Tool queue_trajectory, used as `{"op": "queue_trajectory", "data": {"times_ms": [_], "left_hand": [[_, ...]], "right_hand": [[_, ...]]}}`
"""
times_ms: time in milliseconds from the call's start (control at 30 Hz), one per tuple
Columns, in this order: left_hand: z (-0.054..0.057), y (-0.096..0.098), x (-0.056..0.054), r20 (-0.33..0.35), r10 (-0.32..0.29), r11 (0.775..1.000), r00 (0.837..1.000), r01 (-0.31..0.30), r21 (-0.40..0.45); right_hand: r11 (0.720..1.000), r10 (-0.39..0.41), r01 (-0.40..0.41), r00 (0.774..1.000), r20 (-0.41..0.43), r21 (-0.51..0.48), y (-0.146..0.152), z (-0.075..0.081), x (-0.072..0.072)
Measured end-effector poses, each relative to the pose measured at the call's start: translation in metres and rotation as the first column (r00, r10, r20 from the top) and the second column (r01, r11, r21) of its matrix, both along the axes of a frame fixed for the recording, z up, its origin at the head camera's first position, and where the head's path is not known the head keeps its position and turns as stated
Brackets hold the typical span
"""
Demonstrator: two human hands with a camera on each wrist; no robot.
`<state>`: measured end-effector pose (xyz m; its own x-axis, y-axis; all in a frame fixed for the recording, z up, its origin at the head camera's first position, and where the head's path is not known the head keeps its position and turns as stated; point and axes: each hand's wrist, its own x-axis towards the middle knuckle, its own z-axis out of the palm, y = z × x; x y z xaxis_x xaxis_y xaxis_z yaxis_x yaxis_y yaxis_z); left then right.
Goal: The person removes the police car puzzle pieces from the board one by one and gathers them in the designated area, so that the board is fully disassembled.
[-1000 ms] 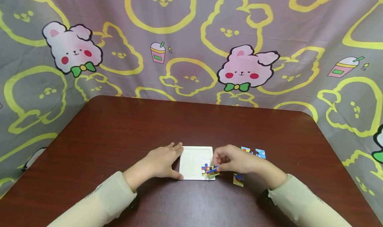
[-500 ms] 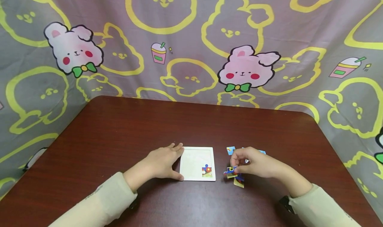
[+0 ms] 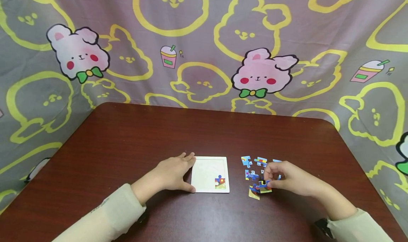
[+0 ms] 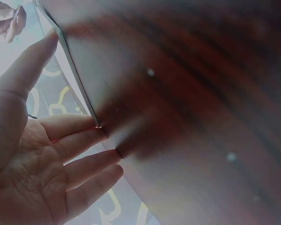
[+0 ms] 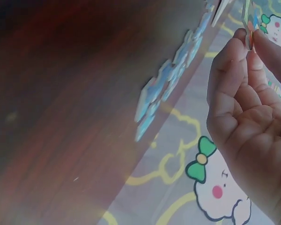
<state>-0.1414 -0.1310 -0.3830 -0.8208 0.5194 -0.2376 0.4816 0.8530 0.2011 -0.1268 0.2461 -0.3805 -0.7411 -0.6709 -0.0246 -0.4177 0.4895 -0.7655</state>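
My left hand steadies a white puzzle tray at its left side, the thumb on the near corner and the fingers by the far one. Its fingers look nearly straight in the left wrist view, their tips along the tray's edge. One blue, red and yellow jigsaw piece lies in the tray's near right corner. Over the loose pieces on the right, my right hand pinches a blue and yellow jigsaw piece between thumb and fingertips. The right wrist view catches that piece edge-on.
Several loose jigsaw pieces lie right of the tray, some partly hidden behind the right hand. A dark reddish table carries everything. Patterned cloth hangs behind the table and along its sides.
My right hand has carried the pinched jigsaw piece from the tray rightward, over the loose pieces. The piece in the tray's corner stays. My left hand has kept its place.
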Motion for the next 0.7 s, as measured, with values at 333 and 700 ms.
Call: {"op": "queue_trajectory", "data": {"times_ms": [333,700], "left_hand": [[-0.002,-0.001,0.0,-0.003,-0.002,1.0,1.0,0.002,0.001],[0.001,0.0,0.0,0.001,-0.006,1.0,1.0,0.006,0.004]], "right_hand": [[1.0,0.017,-0.015,0.997,0.08,-0.025,0.016,-0.007,0.004],[0.998,-0.024,0.021,0.998,0.052,0.051,0.015,-0.014,0.006]]}}
